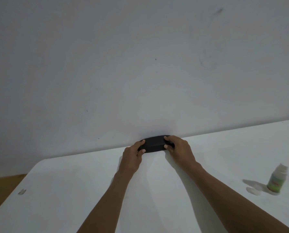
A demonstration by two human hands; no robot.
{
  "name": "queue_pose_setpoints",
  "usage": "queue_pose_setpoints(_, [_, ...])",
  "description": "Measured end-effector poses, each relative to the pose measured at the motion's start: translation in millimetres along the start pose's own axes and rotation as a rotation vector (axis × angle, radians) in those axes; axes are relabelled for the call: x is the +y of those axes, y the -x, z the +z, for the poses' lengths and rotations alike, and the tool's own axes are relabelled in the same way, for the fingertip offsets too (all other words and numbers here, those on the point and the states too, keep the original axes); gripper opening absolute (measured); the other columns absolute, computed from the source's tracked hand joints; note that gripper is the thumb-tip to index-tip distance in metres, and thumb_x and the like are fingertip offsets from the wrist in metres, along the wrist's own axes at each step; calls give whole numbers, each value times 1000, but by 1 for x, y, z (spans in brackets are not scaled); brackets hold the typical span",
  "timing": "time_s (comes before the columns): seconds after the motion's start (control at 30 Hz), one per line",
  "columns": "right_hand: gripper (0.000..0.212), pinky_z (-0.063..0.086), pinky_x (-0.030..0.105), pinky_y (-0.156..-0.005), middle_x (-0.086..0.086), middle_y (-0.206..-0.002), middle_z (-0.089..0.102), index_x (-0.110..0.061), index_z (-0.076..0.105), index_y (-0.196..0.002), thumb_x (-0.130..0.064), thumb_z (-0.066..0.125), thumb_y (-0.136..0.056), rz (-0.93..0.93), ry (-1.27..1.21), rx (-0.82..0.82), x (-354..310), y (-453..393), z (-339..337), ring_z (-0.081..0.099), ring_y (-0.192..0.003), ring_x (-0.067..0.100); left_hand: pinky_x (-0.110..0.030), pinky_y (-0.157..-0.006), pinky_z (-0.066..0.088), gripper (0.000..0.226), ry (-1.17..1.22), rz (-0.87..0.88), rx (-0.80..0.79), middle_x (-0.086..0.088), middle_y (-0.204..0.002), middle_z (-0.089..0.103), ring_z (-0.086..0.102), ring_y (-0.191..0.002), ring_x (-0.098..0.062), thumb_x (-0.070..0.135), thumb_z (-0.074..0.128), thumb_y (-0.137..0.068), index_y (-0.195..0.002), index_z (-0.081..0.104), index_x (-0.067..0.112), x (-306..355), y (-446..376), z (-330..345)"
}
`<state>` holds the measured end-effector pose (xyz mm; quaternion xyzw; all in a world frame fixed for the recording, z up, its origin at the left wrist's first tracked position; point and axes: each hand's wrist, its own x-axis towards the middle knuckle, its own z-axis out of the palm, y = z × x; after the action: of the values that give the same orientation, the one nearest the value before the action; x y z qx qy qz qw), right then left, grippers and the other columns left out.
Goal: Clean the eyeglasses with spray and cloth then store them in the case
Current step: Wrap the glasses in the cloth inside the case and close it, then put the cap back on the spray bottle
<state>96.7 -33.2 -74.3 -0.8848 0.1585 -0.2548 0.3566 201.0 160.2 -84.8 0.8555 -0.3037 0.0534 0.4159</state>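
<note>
I see a bare grey wall (140, 64) filling most of my view, and below it the white table (73, 199) running up against it. My two forearms reach across the table to its far edge, where the black case (154, 145) lies flat, lengthwise along the wall. My left hand (132, 157) is closed on the case's left end, thumb on the near side and fingertips over the top; my right hand (179, 148) is closed on the right end in the same way. The case looks shut. I cannot see the eyeglasses or the cloth anywhere, so they may be inside, though I cannot tell. Well apart, on the near right of the table, the spray bottle (276, 179) stands upright and blurred. A small grey mark (22, 191) sits near the table's left edge.

I judge this to be either the very start or the very end: the case is in hand and closed. If it is the start, the next move calls for drawing the case nearer and prying the lid up with both thumbs while the fingers steady the base.
</note>
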Motion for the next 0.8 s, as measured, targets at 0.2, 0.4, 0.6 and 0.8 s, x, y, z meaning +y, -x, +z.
queue_pose_setpoints(0.2, [54,48,30,-95,6,-131,68,-25,57,-144,-11,61,-92,56,124,-133,-6,1,-13,63,-118,26,-41,-108,50,69,159,-174,-117,-16,-138,60,61,-123,-28,-13,53,-95,-150,41,28,9,1,-10])
queue_pose_setpoints(0.4, [54,45,30,-98,6,-134,64,-24,53,-144,-17,66,-92,69,142,-141,-13,19,-36,58,-124,25,-38,-113,43,80,59,-202,-89,-14,-151,50,50,-139,-28,2,67,-94,-159,26,21,28,31,-14])
queue_pose_setpoints(0.6, [39,51,37,-99,7,-126,67,-23,65,-131,-19,68,-92,39,149,-3,-25,41,-88,63,-118,25,-37,-107,48,65,4,-111,-49,-13,-139,62,59,-129,-25,12,75,-88,-147,48,13,70,46,-15])
queue_pose_setpoints(0.8, [31,55,39,-93,5,-115,73,-25,71,-121,-19,69,-90,-4,186,160,-39,65,-168,65,-111,24,-28,-99,49,48,7,68,-141,-8,-125,70,64,-120,-18,16,78,-86,-131,64,14,136,58,5])
